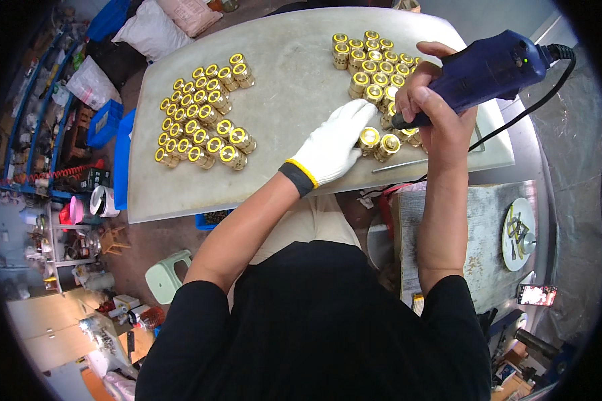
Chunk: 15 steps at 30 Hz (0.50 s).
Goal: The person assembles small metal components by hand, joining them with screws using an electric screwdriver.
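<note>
My left hand (pixel 332 145), in a white knit glove with a yellow and grey cuff, rests beside the right-hand group of brass cylinders (pixel 380 79). Its fingers stretch out against the nearest pieces, with a brass cylinder (pixel 368 138) close by its thumb side. Bare, my right hand (pixel 441 113) is closed around a dark blue corded power tool (pixel 485 72) that shows a small green light. The tool's black nose points down among the cylinders; what its tip touches is hidden. Another cylinder (pixel 386 147) stands just below that nose.
A second group of upright brass cylinders (pixel 192 120) covers the left of the pale tabletop (pixel 281 80). A thin metal rod (pixel 400 165) and the black cable (pixel 525 110) lie at right. Nearby are a side bench (pixel 441 214) with a plate (pixel 510 252) and a green stool (pixel 164 281).
</note>
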Each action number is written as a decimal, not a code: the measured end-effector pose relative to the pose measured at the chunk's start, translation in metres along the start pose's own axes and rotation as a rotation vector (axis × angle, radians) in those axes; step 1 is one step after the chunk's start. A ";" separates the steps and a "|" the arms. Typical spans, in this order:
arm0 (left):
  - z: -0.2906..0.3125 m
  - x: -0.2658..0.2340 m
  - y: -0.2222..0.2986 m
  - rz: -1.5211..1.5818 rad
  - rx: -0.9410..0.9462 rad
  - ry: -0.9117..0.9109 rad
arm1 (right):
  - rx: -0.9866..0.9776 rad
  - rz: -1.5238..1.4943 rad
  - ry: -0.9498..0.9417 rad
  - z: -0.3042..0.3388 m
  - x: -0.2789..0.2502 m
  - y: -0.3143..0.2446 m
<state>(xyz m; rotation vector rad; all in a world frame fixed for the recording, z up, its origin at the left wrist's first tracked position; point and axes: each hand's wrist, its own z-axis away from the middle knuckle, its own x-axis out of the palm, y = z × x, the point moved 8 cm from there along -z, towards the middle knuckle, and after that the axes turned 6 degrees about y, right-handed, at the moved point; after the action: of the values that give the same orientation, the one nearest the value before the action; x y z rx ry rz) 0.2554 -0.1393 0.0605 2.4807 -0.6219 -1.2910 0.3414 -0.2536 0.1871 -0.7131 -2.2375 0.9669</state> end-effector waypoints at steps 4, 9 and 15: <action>-0.003 -0.009 -0.017 0.085 -0.161 -0.104 | 0.002 0.102 0.010 -0.001 -0.001 0.006; -0.007 -0.001 -0.034 0.203 -0.195 -0.215 | 0.063 0.044 0.116 0.004 0.004 0.032; 0.011 -0.011 -0.032 0.158 -0.290 -0.167 | 0.129 0.035 0.100 0.008 0.014 0.062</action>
<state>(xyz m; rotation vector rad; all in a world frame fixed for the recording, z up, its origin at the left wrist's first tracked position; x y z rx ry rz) 0.2484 -0.1061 0.0484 2.0660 -0.6067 -1.4232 0.3416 -0.2110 0.1389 -0.7278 -2.0626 1.0588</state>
